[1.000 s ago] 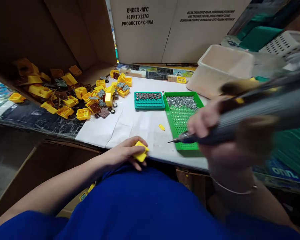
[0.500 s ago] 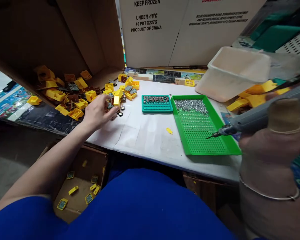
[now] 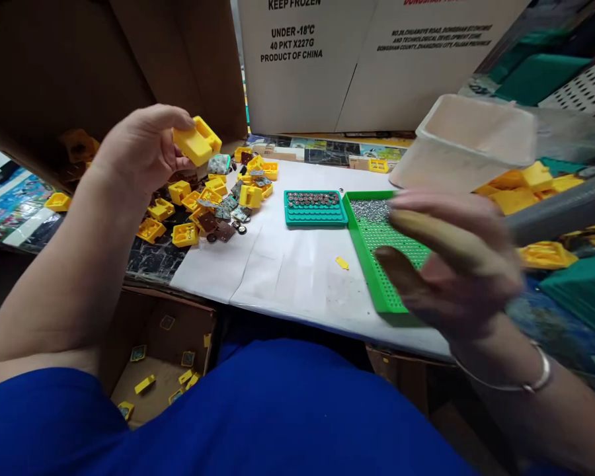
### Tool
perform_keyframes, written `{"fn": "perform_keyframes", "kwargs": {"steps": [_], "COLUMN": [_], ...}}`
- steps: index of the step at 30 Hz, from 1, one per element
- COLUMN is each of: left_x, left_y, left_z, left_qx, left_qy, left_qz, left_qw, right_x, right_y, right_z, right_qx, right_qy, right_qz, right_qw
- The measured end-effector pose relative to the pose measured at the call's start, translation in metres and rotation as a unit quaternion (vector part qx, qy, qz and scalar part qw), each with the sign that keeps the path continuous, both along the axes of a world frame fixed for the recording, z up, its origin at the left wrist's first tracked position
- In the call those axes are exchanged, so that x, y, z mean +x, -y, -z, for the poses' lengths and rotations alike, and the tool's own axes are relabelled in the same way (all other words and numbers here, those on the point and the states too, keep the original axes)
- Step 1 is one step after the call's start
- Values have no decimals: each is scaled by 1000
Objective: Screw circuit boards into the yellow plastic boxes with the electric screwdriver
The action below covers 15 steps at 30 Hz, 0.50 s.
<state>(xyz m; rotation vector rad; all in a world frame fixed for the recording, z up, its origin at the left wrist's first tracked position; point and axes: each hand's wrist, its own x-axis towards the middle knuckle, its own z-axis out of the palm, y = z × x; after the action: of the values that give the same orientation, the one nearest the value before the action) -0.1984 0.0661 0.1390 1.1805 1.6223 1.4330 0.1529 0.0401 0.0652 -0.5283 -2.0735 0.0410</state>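
My left hand [image 3: 141, 145] is raised over the parts pile, its thumb and fingers closed on a yellow plastic casing [image 3: 197, 141]. Below it lie more yellow casings [image 3: 184, 234], brown plates [image 3: 224, 231], grey pieces and small round black parts. My right hand [image 3: 456, 258], blurred by motion, hovers over the green perforated tray [image 3: 371, 277] with fingers apart and nothing visible in them. Behind it, at the right, is the grey powered screwdriver [image 3: 565, 205], partly hidden. Silvery screws [image 3: 369, 210] cover the far part of the tray.
A teal tray [image 3: 317, 217] of round metal cells sits beside the green tray. A small flat yellow piece [image 3: 342, 263] lies on the white table surface [image 3: 287, 271]. Around stand a translucent tub [image 3: 469, 142], a white carton [image 3: 302, 86] and an open box [image 3: 158, 360] below.
My left hand has risen from the pile with a yellow casing. My right hand has let go of the screwdriver and moved left over the green tray.
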Motion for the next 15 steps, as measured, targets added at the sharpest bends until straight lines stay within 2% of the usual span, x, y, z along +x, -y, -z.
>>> {"fn": "perform_keyframes", "kwargs": {"steps": [1, 2, 4, 5, 7, 10, 13, 14, 15], "left_x": [1, 4, 14, 20, 33, 50, 56, 55, 52], "left_y": [4, 9, 18, 23, 31, 42, 48, 49, 50], "left_z": [-8, -14, -21, -23, -25, -26, -24, -21, -18], "left_qx": [11, 18, 24, 25, 26, 7, -14, -16, -18], "left_qy": [21, 36, 53, 63, 95, 143, 164, 161, 153], "left_qz": [12, 21, 32, 40, 69, 97, 111, 118, 126], "left_qw": [1000, 999, 998, 997, 993, 985, 980, 980, 980], "right_x": [-14, -28, -55, -68, -92, -119, -130, -130, -128], "right_y": [1, -1, -12, -19, -35, -46, -44, -43, -42], "right_z": [-2, -3, -2, 0, 4, 9, 11, 12, 13], "right_qx": [13, -26, -163, -239, -383, -555, -665, -687, -700], "right_qy": [-8, -12, -14, -9, -6, -10, 6, 11, 11], "right_qz": [-30, -53, -96, -113, -153, -232, -297, -304, -300], "right_qw": [999, 998, 982, 964, 911, 799, 685, 660, 648]}}
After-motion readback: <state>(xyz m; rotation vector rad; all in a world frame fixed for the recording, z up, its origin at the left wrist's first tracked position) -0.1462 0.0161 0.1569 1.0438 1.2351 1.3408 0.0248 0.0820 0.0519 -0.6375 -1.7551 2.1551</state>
